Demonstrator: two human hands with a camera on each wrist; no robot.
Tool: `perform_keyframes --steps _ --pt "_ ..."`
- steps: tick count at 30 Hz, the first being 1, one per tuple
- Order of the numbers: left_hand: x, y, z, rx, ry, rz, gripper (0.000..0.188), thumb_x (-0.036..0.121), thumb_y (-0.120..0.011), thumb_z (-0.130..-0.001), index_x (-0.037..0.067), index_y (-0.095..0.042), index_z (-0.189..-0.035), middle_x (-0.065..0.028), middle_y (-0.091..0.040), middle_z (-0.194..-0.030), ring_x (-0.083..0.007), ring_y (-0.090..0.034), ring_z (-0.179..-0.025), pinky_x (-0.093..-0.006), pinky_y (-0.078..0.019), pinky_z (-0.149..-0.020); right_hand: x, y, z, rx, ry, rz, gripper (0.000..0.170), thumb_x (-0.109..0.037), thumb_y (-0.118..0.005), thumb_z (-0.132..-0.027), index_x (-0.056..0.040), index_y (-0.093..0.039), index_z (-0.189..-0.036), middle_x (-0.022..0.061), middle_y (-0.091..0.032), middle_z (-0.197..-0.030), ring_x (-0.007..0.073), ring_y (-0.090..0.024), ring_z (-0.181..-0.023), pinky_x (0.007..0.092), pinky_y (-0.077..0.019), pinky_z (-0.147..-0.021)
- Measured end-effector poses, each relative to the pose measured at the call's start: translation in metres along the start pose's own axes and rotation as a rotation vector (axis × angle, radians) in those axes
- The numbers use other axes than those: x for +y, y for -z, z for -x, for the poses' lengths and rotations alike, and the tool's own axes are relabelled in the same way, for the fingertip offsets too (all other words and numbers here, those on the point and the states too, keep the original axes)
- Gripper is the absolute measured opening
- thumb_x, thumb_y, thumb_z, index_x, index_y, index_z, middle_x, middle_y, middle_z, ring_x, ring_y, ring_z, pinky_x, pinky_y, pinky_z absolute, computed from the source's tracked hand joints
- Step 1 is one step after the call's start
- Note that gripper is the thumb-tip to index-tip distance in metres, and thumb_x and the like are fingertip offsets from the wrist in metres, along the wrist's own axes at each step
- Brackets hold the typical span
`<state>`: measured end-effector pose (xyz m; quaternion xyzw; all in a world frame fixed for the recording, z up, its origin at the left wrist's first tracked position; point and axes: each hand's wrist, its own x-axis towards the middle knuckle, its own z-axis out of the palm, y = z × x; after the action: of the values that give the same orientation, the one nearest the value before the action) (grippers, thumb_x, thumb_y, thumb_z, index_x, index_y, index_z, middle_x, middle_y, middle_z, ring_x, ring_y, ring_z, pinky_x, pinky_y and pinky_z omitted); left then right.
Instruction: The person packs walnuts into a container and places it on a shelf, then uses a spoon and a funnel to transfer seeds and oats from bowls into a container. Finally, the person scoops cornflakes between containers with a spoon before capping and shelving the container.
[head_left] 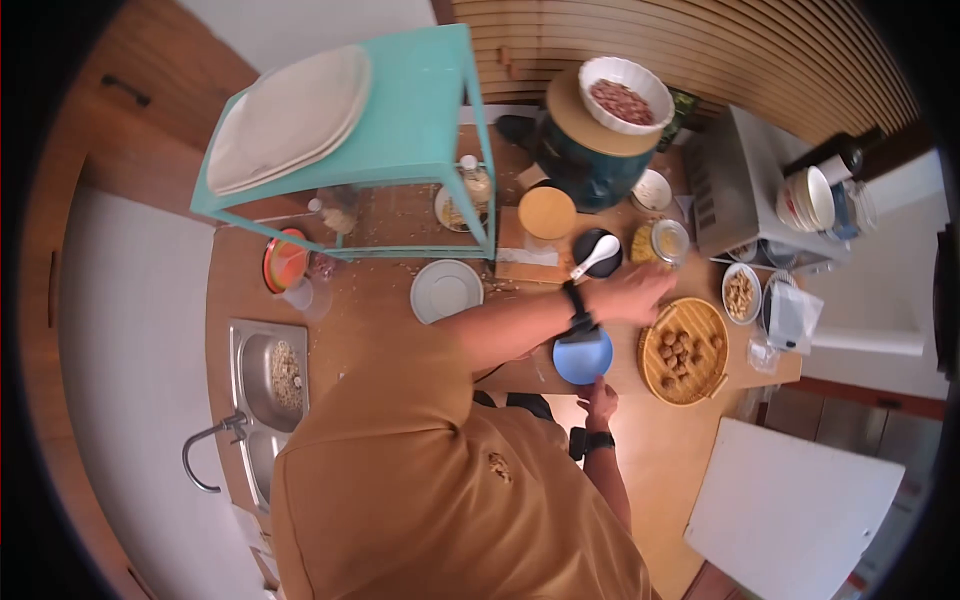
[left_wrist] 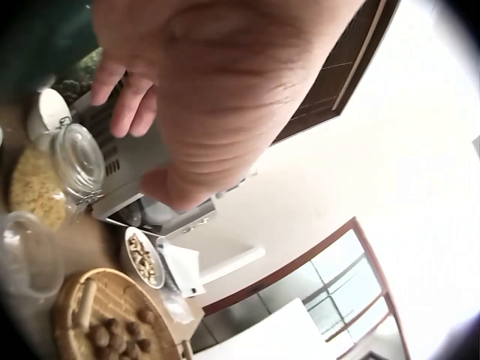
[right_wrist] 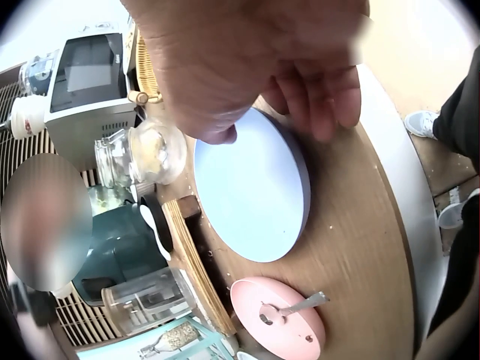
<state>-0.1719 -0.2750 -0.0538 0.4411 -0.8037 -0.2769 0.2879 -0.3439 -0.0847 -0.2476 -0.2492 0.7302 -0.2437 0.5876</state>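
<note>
My left hand (head_left: 630, 293) reaches across, above the space between the glass jar (head_left: 670, 242) and the round wicker basket (head_left: 720, 376) of walnuts (head_left: 675, 352). Its fingers (left_wrist: 129, 105) hang loosely bent with nothing visible between them; the left wrist view shows the jar's lid tipped back and yellow pieces inside. At the near edge, my right hand (head_left: 598, 402) holds the rim of a blue plate (right_wrist: 251, 195), thumb over the top and fingers at the outer side. Beside that plate, a pink bowl (right_wrist: 259, 296) with a metal spoon (right_wrist: 304, 303) shows in the right wrist view.
Behind are a white spoon (head_left: 597, 257) on a dark bowl, a wooden board (head_left: 525, 265) and a green pot (head_left: 580, 165) topped with a fluted white bowl (head_left: 590, 72). A turquoise rack (head_left: 420, 130) stands left, near the sink (head_left: 250, 375). A bowl of nuts (head_left: 740, 294) lies right.
</note>
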Motion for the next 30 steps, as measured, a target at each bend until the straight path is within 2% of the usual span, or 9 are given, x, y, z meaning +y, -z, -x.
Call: perform_keyframes --steps 1,5,7,10,13,15,21,22,30 --pt "0.005 0.014 0.034 0.007 -0.070 0.086 0.031 0.006 -0.062 -0.062 0.001 -0.053 -0.092 -0.0152 -0.059 -0.083 -0.0334 -0.058 -0.078 -0.0421 -0.0457 -0.066 0.000 0.003 0.004 0.021 -0.016 -0.021 0.045 -0.043 -0.055 -0.089 0.0023 -0.059 -0.089 0.0116 -0.062 -0.071 0.0196 -0.061 -0.055 0.0306 -0.0523 -0.044" --pt "0.004 0.101 0.167 -0.407 0.185 0.290 0.013 0.004 -0.061 -0.064 0.002 -0.056 -0.076 -0.0099 -0.059 -0.073 -0.0241 -0.057 -0.067 -0.0356 -0.0455 -0.063 0.025 0.023 0.015 0.185 -0.002 -0.034 0.042 -0.037 -0.053 -0.088 0.0052 -0.059 -0.087 0.0145 -0.061 -0.068 0.0211 -0.059 -0.049 0.0314 -0.0501 -0.040" --pt "-0.019 0.139 0.222 -0.204 0.302 0.522 0.010 0.004 -0.064 -0.067 0.003 -0.056 -0.072 -0.0059 -0.058 -0.069 -0.0145 -0.056 -0.066 -0.0294 -0.0450 -0.060 0.038 0.033 0.018 0.254 -0.013 0.021 0.040 -0.034 -0.053 -0.086 0.0054 -0.058 -0.086 0.0147 -0.061 -0.067 0.0208 -0.058 -0.048 0.0316 -0.0493 -0.038" --pt "-0.081 0.179 0.270 0.022 0.496 0.368 0.014 0.003 -0.066 -0.069 0.004 -0.057 -0.079 -0.0033 -0.057 -0.071 -0.0112 -0.055 -0.069 -0.0268 -0.0454 -0.061 0.048 0.039 0.030 0.287 0.001 0.027 0.034 -0.030 -0.054 -0.085 0.0035 -0.056 -0.080 0.0132 -0.059 -0.065 0.0198 -0.056 -0.048 0.0308 -0.0478 -0.038" --pt "-0.133 0.197 0.260 0.406 0.648 0.269 0.030 0.007 -0.067 -0.068 0.003 -0.056 -0.095 -0.0123 -0.061 -0.084 -0.0220 -0.059 -0.078 -0.0328 -0.0480 -0.070 0.049 0.034 0.043 0.273 0.023 0.031 0.030 -0.027 -0.055 -0.085 0.0020 -0.055 -0.079 0.0111 -0.058 -0.064 0.0186 -0.055 -0.047 0.0293 -0.0467 -0.039" --pt "-0.183 0.194 0.238 0.575 0.404 -0.128 0.044 0.009 -0.071 -0.071 0.001 -0.052 -0.109 -0.0143 -0.059 -0.096 -0.0254 -0.057 -0.087 -0.0352 -0.0465 -0.075 0.035 0.021 0.061 0.268 0.057 0.034 0.025 -0.021 -0.054 -0.085 0.0027 -0.057 -0.080 0.0105 -0.058 -0.064 0.0165 -0.056 -0.048 0.0286 -0.0478 -0.041" --pt "-0.219 0.192 0.169 0.520 0.292 -0.317 0.053 0.019 -0.072 -0.071 0.001 -0.050 -0.116 -0.0246 -0.057 -0.110 -0.0424 -0.052 -0.106 -0.0441 -0.0422 -0.091 0.039 0.014 0.084 0.277 0.191 0.215 0.025 -0.020 -0.056 -0.084 0.0047 -0.060 -0.090 0.0117 -0.063 -0.070 0.0168 -0.062 -0.054 0.0292 -0.0519 -0.047" --pt "-0.203 0.199 0.162 0.345 0.475 -0.207 0.052 0.018 -0.071 -0.072 0.000 -0.050 -0.117 -0.0248 -0.056 -0.112 -0.0408 -0.052 -0.108 -0.0427 -0.0422 -0.093 0.042 0.017 0.092 0.280 0.202 0.235 0.024 -0.019 -0.056 -0.084 0.0047 -0.061 -0.088 0.0115 -0.063 -0.070 0.0164 -0.061 -0.054 0.0287 -0.0518 -0.047" --pt "-0.218 0.205 0.157 0.253 0.327 -0.238 0.037 0.005 -0.067 -0.072 0.003 -0.054 -0.107 -0.0219 -0.056 -0.110 -0.0393 -0.053 -0.105 -0.0434 -0.0441 -0.086 0.082 0.050 0.124 0.396 0.061 0.051 0.019 -0.014 -0.055 -0.084 0.0048 -0.060 -0.085 0.0105 -0.063 -0.069 0.0162 -0.061 -0.053 0.0279 -0.0508 -0.045"
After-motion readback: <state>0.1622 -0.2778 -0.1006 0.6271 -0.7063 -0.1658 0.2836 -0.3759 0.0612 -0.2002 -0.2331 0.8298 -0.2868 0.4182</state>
